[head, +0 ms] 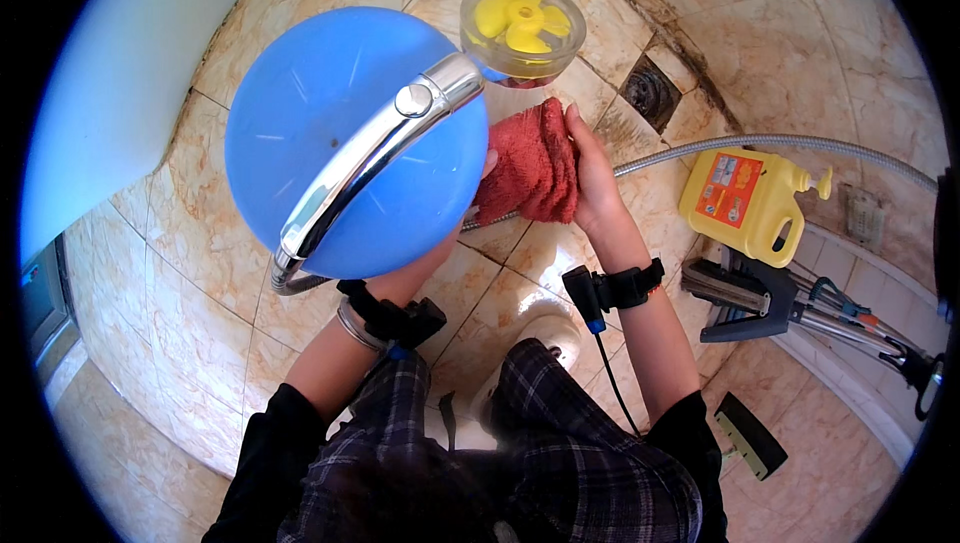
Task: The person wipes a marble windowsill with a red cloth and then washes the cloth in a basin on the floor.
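Observation:
A red cloth (531,164) lies bunched between my two hands. My right hand (592,168) grips its right side, the fingers partly hidden by the folds. Most of my left hand (489,165) is hidden below a blue round plastic basin or lid (360,220); only a fingertip shows at the cloth's left edge. Across the blue surface lies a chrome shower head (367,153), joined to a flexible metal hose (787,139). Beyond the cloth is a clear round container with a yellow fan-shaped part (525,14) inside.
A square floor drain (651,93) is at the upper right. A yellow jug with a pump (739,202) stands near the right wall, beside a mop head (742,299) with metal poles. A small squeegee or brush (752,434) lies on the tiles at lower right.

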Tool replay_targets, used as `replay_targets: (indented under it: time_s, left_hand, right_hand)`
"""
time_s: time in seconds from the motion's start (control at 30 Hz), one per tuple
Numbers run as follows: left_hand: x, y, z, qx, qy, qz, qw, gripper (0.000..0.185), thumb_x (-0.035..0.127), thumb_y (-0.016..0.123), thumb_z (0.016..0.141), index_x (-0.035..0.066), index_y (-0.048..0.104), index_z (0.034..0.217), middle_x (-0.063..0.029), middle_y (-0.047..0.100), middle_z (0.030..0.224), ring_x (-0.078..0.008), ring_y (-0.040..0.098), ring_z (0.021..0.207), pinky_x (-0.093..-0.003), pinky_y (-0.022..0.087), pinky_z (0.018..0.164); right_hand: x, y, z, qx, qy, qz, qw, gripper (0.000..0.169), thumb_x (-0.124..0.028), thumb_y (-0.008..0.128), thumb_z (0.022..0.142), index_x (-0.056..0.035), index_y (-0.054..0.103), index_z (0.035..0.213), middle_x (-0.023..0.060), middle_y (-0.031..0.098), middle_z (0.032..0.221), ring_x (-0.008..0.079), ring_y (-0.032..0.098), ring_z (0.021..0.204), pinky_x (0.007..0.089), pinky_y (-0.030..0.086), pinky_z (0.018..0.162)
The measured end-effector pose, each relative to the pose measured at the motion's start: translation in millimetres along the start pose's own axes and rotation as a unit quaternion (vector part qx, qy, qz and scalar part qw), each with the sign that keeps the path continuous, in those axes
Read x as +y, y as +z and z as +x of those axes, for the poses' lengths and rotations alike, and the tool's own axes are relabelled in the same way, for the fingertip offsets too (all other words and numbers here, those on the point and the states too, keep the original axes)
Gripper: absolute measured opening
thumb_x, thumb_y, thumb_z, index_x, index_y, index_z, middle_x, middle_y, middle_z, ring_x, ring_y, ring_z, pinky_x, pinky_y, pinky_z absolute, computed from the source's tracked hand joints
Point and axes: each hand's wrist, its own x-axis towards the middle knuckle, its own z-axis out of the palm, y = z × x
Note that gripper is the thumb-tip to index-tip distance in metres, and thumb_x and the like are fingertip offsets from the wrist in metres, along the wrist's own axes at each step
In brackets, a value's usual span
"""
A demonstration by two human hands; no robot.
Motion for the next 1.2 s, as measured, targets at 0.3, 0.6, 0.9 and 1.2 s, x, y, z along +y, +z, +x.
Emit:
replay_targets:
  time_s: [0.3, 0.6, 0.9, 1.2]
  left_hand:
    - [30.2, -7.6, 13.6, -0.046, -0.019, 0.034, 0.998, 0.030, 0.027, 0.063, 0.088, 0.002, 0.063, 0.104, -0.0114, 0.064, 0.088, -0.0226, 0.060, 0.076, -0.0351, 0.049, 0.069]
    - [-50.7, -8.0, -11.4, 0.038, 0.213, 0.319, 0.923, 0.029, 0.029, 0.063, 0.089, 0.004, 0.064, 0.102, -0.0083, 0.066, 0.090, -0.0200, 0.063, 0.077, -0.0324, 0.050, 0.072]
    - [-54.0, -5.2, -13.2, 0.025, 0.129, 0.281, 0.951, 0.032, 0.032, 0.065, 0.087, 0.003, 0.064, 0.101, -0.0074, 0.066, 0.090, -0.0188, 0.063, 0.077, -0.0310, 0.051, 0.070]
    - [-50.8, -16.6, -24.0, -0.023, 0.150, 0.389, 0.909, 0.035, 0.018, 0.058, 0.091, 0.022, 0.056, 0.126, -0.0058, 0.063, 0.111, -0.0199, 0.062, 0.095, -0.0331, 0.049, 0.084]
  right_hand:
    - [9.4, -4.0, -1.0, -0.052, -0.016, -0.262, 0.963, 0.043, -0.025, 0.060, 0.091, 0.0046, 0.049, 0.121, 0.0099, 0.060, 0.109, 0.0152, 0.059, 0.098, 0.0303, 0.050, 0.084]
    - [11.1, -13.5, 1.6, -0.008, -0.055, -0.190, 0.980, 0.029, -0.017, 0.048, 0.097, 0.0002, 0.052, 0.120, 0.0057, 0.061, 0.107, 0.0122, 0.057, 0.097, 0.0279, 0.048, 0.084]
    - [9.6, -23.5, -5.9, 0.015, -0.022, -0.167, 0.986, 0.026, -0.014, 0.053, 0.094, -0.0001, 0.055, 0.115, 0.0049, 0.061, 0.105, 0.0114, 0.058, 0.093, 0.0260, 0.047, 0.082]
    - [4.7, -4.1, -9.0, 0.049, 0.005, -0.178, 0.983, 0.028, -0.018, 0.053, 0.093, 0.0011, 0.056, 0.113, 0.0066, 0.062, 0.104, 0.0125, 0.058, 0.093, 0.0263, 0.047, 0.082]
